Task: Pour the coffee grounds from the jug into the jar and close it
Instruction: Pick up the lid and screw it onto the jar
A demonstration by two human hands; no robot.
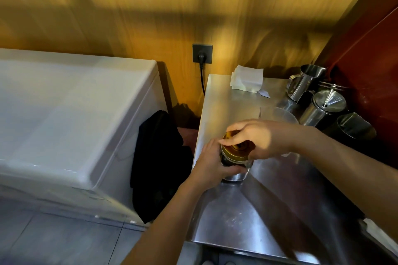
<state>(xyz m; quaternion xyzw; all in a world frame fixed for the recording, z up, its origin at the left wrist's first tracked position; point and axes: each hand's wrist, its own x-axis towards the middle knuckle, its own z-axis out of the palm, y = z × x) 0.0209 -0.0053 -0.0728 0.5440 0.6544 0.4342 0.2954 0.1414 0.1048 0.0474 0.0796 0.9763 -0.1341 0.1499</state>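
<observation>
A glass jar (237,175) with dark contents stands near the left edge of the steel counter (247,217). My left hand (212,165) wraps around the jar's side. A gold metal lid (231,153) sits on the jar's mouth, and my right hand (260,137) comes in from above with its fingers closed around the lid's rim. Behind my right hand stands a clear plastic jug (282,115), partly hidden by the wrist; I cannot see what is in it.
Steel pitchers (305,84) and a steel pot with a funnel (325,107) crowd the counter's back right. Folded white napkins (247,79) lie at the back. A white chest freezer (71,118) stands to the left, with a dark bag (159,161) in the gap.
</observation>
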